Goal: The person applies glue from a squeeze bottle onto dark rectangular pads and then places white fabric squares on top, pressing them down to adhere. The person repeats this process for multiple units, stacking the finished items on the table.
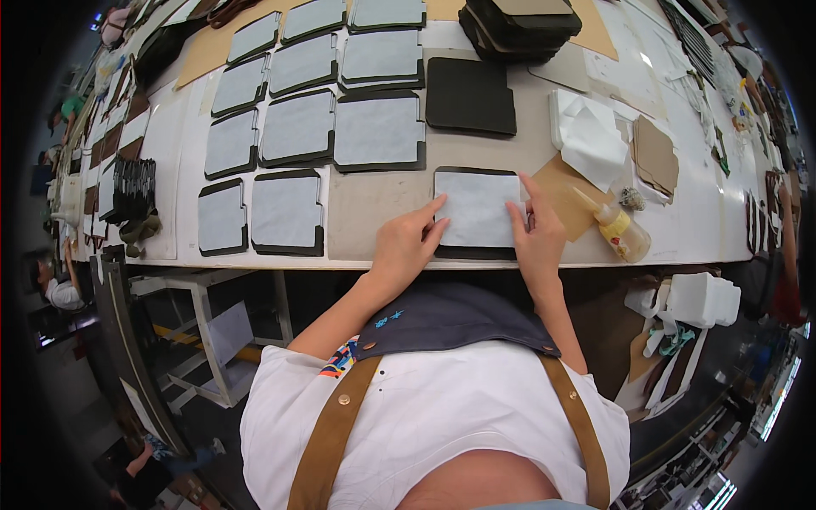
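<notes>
In front of me at the table's near edge lies a black panel with a pale grey-white sheet on top; black shows along its upper and lower borders. At the sheet's left edge, my left hand touches with outstretched thumb and index finger, the other fingers partly bent. My right hand is at the opposite edge, thumb on the sheet and index finger pointing toward the upper right corner. Both hands are open, neither wrapped round anything. What lies under the right fingertips is hard to make out.
Rows of similar sheet-covered panels spread to the left and beyond. Past my work lies a bare black panel, with a dark stack behind. To the right are white sheets, brown pieces and a yellowish squeeze bottle.
</notes>
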`<action>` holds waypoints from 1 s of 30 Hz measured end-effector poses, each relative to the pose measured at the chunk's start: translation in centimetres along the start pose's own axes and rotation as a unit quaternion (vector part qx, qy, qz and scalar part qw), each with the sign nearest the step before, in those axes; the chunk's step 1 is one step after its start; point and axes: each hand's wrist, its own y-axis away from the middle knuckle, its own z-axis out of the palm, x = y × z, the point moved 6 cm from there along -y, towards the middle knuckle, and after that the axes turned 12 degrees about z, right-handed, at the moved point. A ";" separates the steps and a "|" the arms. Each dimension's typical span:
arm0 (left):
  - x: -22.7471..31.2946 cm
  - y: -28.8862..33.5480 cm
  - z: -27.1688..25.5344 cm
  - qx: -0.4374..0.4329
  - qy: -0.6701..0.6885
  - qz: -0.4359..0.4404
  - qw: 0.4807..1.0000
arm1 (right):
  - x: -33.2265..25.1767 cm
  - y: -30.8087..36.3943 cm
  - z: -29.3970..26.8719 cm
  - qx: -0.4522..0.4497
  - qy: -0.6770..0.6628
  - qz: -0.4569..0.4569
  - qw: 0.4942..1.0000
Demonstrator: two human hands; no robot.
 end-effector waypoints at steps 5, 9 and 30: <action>0.1 -0.1 -0.1 -0.009 0.001 -0.011 1.000 | 0.1 0.1 0.4 0.003 0.042 -0.075 0.996; 0.1 -0.1 -0.1 -0.004 0.010 -0.011 1.000 | 0.2 0.2 0.4 -0.005 0.053 -0.058 0.997; 0.6 -0.1 -0.8 -0.033 -0.025 -0.016 0.999 | 0.3 -0.1 0.6 -0.024 0.070 -0.055 0.996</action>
